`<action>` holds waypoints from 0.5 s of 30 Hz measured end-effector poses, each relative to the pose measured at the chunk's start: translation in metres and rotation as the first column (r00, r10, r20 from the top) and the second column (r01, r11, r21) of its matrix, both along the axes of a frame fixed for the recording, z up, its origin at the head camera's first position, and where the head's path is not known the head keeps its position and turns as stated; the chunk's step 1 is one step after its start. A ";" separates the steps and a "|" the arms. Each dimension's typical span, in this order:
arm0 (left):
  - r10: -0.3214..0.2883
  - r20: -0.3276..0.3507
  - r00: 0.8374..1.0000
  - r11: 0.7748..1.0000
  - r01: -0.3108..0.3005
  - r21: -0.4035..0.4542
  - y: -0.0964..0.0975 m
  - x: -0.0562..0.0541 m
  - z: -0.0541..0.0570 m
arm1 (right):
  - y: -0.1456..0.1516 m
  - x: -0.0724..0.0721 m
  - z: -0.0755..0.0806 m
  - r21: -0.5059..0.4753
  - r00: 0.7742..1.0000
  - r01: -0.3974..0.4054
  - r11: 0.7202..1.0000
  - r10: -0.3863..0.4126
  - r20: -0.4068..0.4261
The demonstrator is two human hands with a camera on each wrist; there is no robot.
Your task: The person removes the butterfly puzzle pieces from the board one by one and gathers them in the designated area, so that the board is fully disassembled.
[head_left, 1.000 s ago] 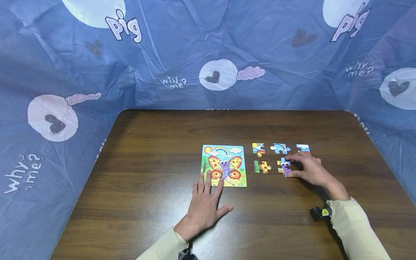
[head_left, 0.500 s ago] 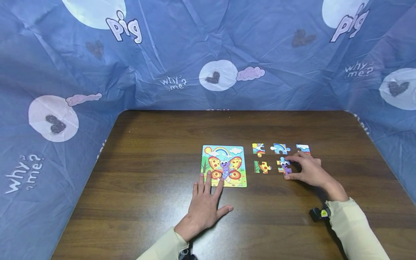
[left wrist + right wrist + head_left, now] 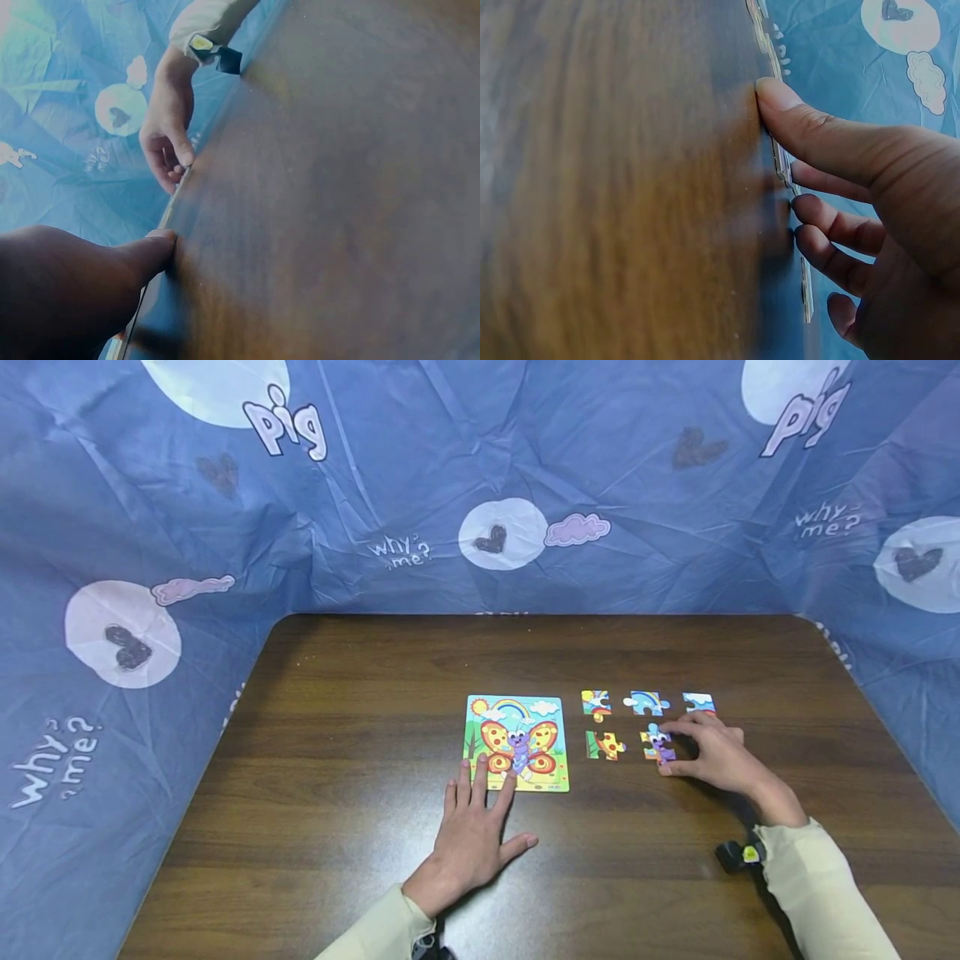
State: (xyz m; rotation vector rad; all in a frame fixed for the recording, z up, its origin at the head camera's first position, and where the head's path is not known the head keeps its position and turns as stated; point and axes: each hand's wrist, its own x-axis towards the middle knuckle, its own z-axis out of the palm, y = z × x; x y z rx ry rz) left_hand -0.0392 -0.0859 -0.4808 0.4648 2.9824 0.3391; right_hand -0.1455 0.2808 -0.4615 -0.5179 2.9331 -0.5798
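Nearest, your left hand lies with its fingers straight and spread, tips on the near part of the butterfly board. Farther out, your right hand pinches the purple face piece by its near and far edges. It looks light, stiff and smooth; hold opposite edges without bending the tabs. Beyond that hand lies the rainbow piece. The right wrist view shows thin edges against the counter; only the head view shows printed faces.

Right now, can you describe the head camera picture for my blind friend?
A person's right hand pinches a butterfly-face puzzle piece near other puzzle pieces on a brown table. The left hand touches a butterfly picture board beside them.
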 end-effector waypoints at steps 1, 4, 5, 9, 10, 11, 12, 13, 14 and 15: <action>0.000 0.001 1.000 1.000 0.000 0.001 0.000 0.000 0.000 | 0.000 0.000 0.000 -0.001 1.000 -0.001 1.000 0.001 0.000; 0.000 -0.001 1.000 1.000 0.000 0.002 0.000 0.000 0.000 | 0.000 0.000 0.000 -0.002 1.000 -0.001 1.000 0.001 0.001; -0.001 -0.005 1.000 1.000 0.001 0.001 0.000 0.000 -0.001 | 0.000 0.000 0.000 -0.001 1.000 -0.002 1.000 0.002 0.001; -0.003 -0.025 1.000 1.000 0.003 -0.003 0.001 -0.001 -0.002 | 0.001 0.000 0.001 0.001 1.000 -0.005 1.000 0.005 -0.005; -0.004 -0.028 1.000 1.000 0.004 -0.003 0.001 -0.001 -0.002 | 0.001 0.000 0.001 0.002 1.000 -0.005 1.000 0.005 -0.010; -0.005 -0.027 1.000 1.000 0.005 -0.002 0.001 -0.001 -0.002 | 0.001 0.000 0.001 -0.002 1.000 -0.006 1.000 0.006 -0.017; -0.005 -0.026 1.000 1.000 0.005 -0.001 0.000 -0.001 -0.002 | 0.000 -0.001 0.002 -0.009 1.000 -0.008 1.000 0.008 -0.025; -0.005 -0.025 1.000 1.000 0.004 -0.001 0.000 -0.001 -0.002 | -0.001 -0.001 0.004 -0.018 0.999 -0.010 1.000 0.009 -0.034; -0.004 -0.024 1.000 1.000 0.004 -0.002 0.000 -0.001 -0.002 | -0.002 -0.002 0.006 -0.027 0.999 -0.010 1.000 0.008 -0.043; -0.003 -0.023 1.000 1.000 0.003 -0.003 0.000 -0.001 -0.002 | -0.003 -0.003 0.008 -0.036 0.998 -0.010 0.999 0.007 -0.058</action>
